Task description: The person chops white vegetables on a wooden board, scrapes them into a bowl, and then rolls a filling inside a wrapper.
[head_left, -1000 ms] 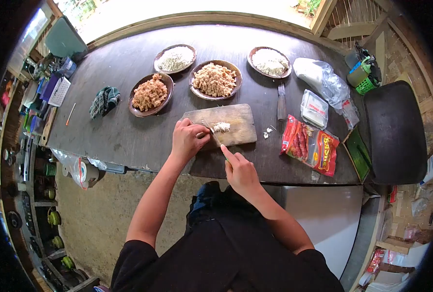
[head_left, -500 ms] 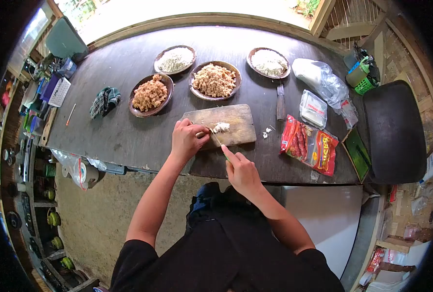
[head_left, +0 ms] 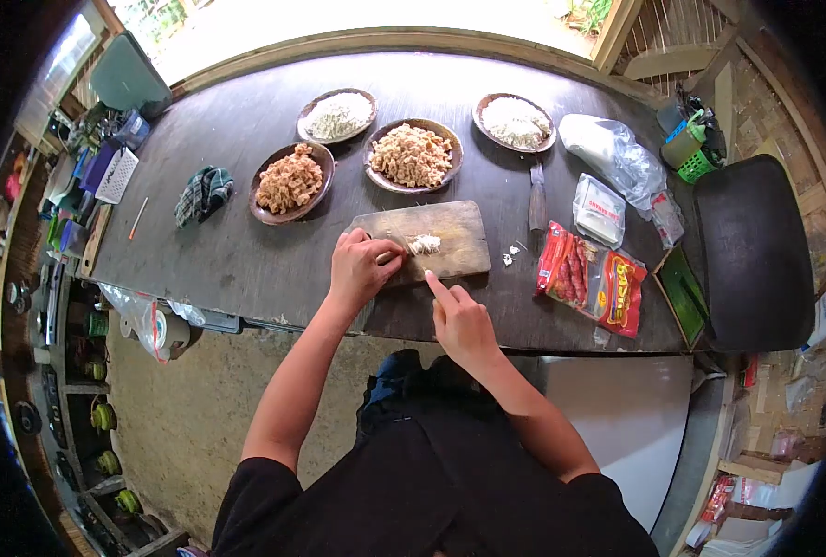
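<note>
A wooden cutting board [head_left: 455, 223] lies at the table's near edge with a small heap of chopped white pieces [head_left: 424, 244] on it. My left hand [head_left: 362, 267] rests at the board's left part, fingers pinched together beside the heap; what they hold is too small to make out. My right hand [head_left: 464, 320] is at the board's near edge, fingers curled round a knife with the index finger stretched along it. Little of the blade shows between my hands. White scraps [head_left: 511, 252] lie right of the board.
Behind the board stand bowls of brown pieces [head_left: 411, 155] [head_left: 290, 180] and of white pieces [head_left: 339, 116] [head_left: 515, 122]. A cleaver [head_left: 536, 200], a red sausage packet [head_left: 591, 278] and plastic bags [head_left: 613, 153] lie right. A checked cloth [head_left: 204, 195] lies left.
The knife blade, visible between my hands before, now shows much less. Both hands stay in nearly the same places, and the whole view has shifted very slightly.
</note>
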The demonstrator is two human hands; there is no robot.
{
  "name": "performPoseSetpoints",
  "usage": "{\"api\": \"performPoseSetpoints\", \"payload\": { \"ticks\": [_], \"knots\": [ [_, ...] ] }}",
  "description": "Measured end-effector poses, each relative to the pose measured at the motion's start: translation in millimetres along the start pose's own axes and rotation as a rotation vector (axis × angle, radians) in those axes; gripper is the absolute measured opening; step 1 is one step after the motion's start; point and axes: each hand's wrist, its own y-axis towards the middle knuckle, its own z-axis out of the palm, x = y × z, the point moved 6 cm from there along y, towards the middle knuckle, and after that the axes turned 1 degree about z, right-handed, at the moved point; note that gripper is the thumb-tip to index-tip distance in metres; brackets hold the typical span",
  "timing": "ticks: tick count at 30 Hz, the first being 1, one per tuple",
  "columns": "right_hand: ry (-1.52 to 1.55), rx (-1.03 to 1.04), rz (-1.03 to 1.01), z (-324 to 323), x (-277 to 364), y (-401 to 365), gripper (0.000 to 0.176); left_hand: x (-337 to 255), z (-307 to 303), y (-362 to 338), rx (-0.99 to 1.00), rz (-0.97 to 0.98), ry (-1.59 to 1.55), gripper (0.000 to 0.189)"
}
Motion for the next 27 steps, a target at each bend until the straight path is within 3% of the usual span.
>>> {"api": "performPoseSetpoints", "payload": {
  "ticks": [21, 27],
  "knots": [
    [0.030, 0.013, -0.018, -2, -5, -4, 0.053, -6, 1, -3, -0.071, 0.093, -0.081, 0.009],
    [0.083, 0.015, -0.013, 0, 1, -6, 0.056, -1, 0, -2, -0.030, 0.030, -0.111, 0.011]
  ]
}}
